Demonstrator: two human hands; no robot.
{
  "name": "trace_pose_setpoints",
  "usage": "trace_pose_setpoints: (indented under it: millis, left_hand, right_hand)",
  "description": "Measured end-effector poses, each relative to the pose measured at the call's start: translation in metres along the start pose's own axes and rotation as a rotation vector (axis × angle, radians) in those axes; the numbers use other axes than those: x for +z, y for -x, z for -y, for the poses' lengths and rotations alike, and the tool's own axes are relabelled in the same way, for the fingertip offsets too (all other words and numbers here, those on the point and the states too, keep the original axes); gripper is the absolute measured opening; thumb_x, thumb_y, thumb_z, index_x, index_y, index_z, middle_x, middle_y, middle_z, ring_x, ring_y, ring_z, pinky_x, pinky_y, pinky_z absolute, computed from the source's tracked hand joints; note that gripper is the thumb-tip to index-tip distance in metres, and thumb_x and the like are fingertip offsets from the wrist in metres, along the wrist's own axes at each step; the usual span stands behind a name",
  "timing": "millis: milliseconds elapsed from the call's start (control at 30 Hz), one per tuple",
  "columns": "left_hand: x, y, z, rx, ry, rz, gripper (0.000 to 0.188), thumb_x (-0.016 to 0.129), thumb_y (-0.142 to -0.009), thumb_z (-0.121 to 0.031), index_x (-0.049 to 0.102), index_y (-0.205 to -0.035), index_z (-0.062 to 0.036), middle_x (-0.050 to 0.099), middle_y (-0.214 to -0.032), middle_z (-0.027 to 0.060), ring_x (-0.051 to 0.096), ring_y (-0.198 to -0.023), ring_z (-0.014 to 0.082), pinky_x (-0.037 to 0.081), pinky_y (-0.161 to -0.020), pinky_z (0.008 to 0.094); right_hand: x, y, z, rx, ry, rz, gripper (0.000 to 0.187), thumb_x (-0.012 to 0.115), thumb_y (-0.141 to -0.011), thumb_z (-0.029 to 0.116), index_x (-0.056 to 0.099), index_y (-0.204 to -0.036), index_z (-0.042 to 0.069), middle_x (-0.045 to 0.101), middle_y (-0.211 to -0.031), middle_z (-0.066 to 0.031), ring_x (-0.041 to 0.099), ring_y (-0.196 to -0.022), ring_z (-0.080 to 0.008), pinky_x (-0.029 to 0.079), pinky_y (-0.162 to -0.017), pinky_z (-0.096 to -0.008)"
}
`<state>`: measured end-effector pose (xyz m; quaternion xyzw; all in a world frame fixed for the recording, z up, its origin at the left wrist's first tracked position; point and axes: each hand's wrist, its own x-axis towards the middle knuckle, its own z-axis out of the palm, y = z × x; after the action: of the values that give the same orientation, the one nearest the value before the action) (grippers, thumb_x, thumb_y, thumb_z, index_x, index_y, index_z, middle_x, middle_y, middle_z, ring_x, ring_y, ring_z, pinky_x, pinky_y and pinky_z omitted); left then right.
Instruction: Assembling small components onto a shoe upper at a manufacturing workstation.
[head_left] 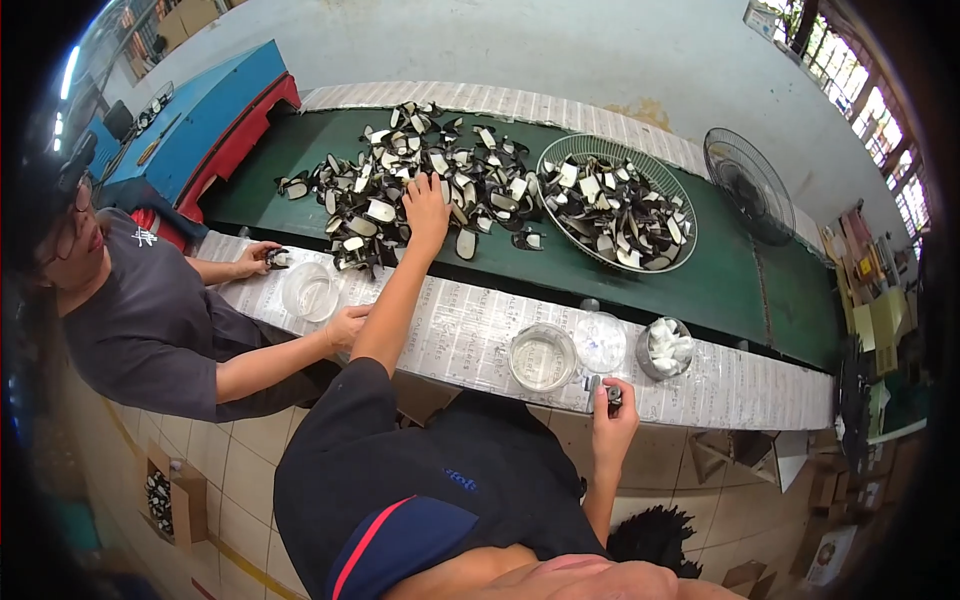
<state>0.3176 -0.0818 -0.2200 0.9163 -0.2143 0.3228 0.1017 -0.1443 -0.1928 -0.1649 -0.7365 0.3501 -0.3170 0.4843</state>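
Note:
My left hand (428, 208) reaches over a large heap of small black-and-white curved pieces (380, 211) on the green conveyor belt. Its fingers are apart, with the tips touching pieces in the heap. Close to the table's near edge, my right hand (612, 415) is closed on a small dark piece (614, 398), partly hidden by the fingers. Beside that hand stand a clear round tub (542, 358), a clear lid-like disc (600, 342) and a bowl of white wads (666, 348).
A wide round basket (690, 225) full of similar pieces rests on the belt, near a black fan (748, 187). At my left, a co-worker (150, 310) holds a piece near another clear tub (311, 292). An open carton (178, 500) stands on the floor.

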Motion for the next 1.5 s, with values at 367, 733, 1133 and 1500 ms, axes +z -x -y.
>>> trace_pose_setpoints:
  millis: [367,733,1133,1500]
  left_hand:
    - [-0.055,0.076,-0.093,0.106,0.310,0.081,0.072,0.079,-0.075,-0.033,0.047,-0.130,-0.0009,0.052,-0.118,0.0142,0.049,-0.111,0.0319,0.043,-0.091,0.0422]
    - [0.018,0.018,-0.145,0.258,0.546,0.332,0.023,0.078,-0.073,-0.014,0.064,-0.085,0.0001,0.066,-0.089,0.0169,0.062,-0.091,0.0355,0.051,-0.080,0.0469]
    - [-0.036,-0.116,-0.188,0.282,0.741,0.224,0.074,0.073,-0.084,-0.038,0.043,-0.136,0.0046,0.063,-0.116,0.0246,0.060,-0.109,0.0394,0.050,-0.090,0.0439]
    - [-0.027,0.092,-0.069,-0.155,0.360,0.312,0.059,0.078,-0.076,-0.025,0.049,-0.120,0.0020,0.052,-0.116,0.0188,0.053,-0.107,0.0379,0.049,-0.086,0.0474]
  right_hand:
    - [-0.011,-0.002,-0.006,0.040,-0.042,-0.016,0.013,0.066,-0.092,0.012,0.062,-0.100,0.003,0.054,-0.067,0.0031,0.045,-0.057,-0.0037,0.036,-0.051,-0.0223]
    - [-0.030,0.001,-0.008,0.053,-0.042,-0.120,0.013,0.066,-0.091,0.011,0.062,-0.099,0.003,0.052,-0.062,0.0035,0.044,-0.054,-0.0036,0.034,-0.049,-0.0223]
    - [-0.025,-0.013,-0.006,0.035,0.002,-0.086,0.013,0.065,-0.092,0.012,0.061,-0.101,0.003,0.050,-0.065,0.0041,0.042,-0.056,-0.0038,0.033,-0.049,-0.0225]
    - [-0.013,-0.021,-0.010,0.053,-0.047,-0.012,0.015,0.063,-0.094,0.016,0.060,-0.103,0.004,0.049,-0.069,0.0039,0.039,-0.057,-0.0043,0.031,-0.050,-0.0236]
